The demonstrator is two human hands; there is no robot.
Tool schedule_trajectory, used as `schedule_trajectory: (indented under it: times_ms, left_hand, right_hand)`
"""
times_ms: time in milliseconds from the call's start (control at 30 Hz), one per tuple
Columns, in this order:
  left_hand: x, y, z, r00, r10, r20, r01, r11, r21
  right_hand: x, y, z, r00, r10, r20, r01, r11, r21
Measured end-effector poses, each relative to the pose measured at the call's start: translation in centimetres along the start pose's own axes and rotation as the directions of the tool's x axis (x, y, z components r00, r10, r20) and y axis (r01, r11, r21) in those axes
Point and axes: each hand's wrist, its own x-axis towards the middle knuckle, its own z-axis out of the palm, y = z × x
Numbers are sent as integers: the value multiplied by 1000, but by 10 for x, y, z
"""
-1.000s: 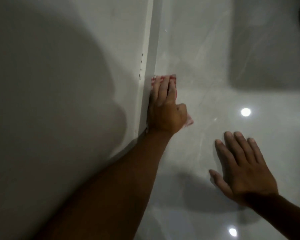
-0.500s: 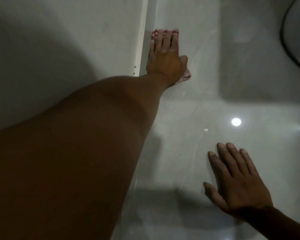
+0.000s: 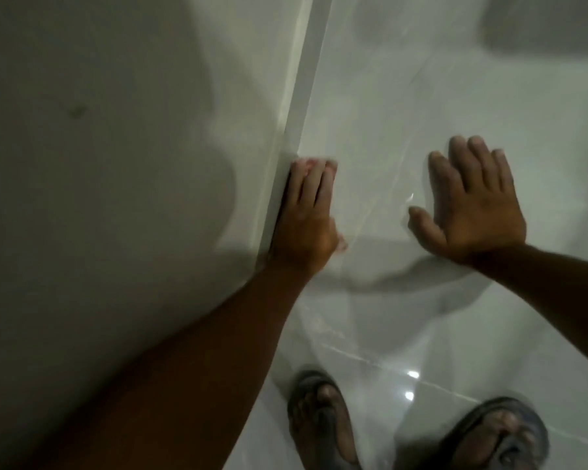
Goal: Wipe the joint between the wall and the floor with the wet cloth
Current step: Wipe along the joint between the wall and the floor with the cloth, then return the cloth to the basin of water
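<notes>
hidden: cloth (image 3: 331, 167) mostly covered by left hand (image 3: 304, 218) — only a pink-red edge past the fingertips and a scrap by the thumb show; pattern too blurred to read
cut off: both forearms run out of frame, left at the bottom, right at the right edge; feet in dark sandals (image 3: 321, 422) clipped by the bottom edge
hard to make out: whole frame motion-smeared; wetness of cloth cannot be told; small dark smudge on wall (image 3: 99, 164) unclear
change vs earlier: half a second ago the left arm was stretched far up the joint with the hand near the frame top; now hand and cloth sit mid-frame, lower along the joint; view has tipped down — sandals now visible, dark cable at top right gone; right hand now further up the frame, level with the left
left hand pose: palm down, fingers straight and together, pointing up the frame; little-finger side tight against the skirting strip (image 3: 299, 106)
left grip: flat press on the cloth, pinning it to the floor — not curled round it
right hand (image 3: 472, 205) pose: palm flat on floor (image 3: 455, 79), fingers spread, thumb out to the left; near the left hand, not touching it
right grip: released, nothing in it
cloth location: on the floor tile right at the wall-floor joint (image 3: 287, 137), under the left palm
</notes>
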Motion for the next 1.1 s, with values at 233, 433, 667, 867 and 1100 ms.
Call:
schedule_trajectory:
  times_ms: [233, 433, 667, 867, 1100]
  left_hand:
    - [-148, -3, 18, 994, -99, 55, 103, 993, -63]
    - [-125, 16, -42, 957, -191, 220, 238, 948, -211]
    - [-37, 163, -232, 958, -85, 275, 216, 844, -490]
    - [66, 313, -416, 991, 129, 18, -100, 838, -537]
    - [230, 429, -416, 967, 249, -49, -248, 890, -382]
  right_hand:
    - [-17, -4, -17, 987, 29, 159, -37, 998, 43]
    - [-66, -16, -77, 940, 34, 339, -24, 999, -34]
    - [-54, -29, -286, 950, 59, 308, -31, 995, -98]
    - [-5, 24, -501, 977, 169, 132, -153, 980, -124]
    - [74, 173, -550, 939, 321, 122, -290, 931, -221]
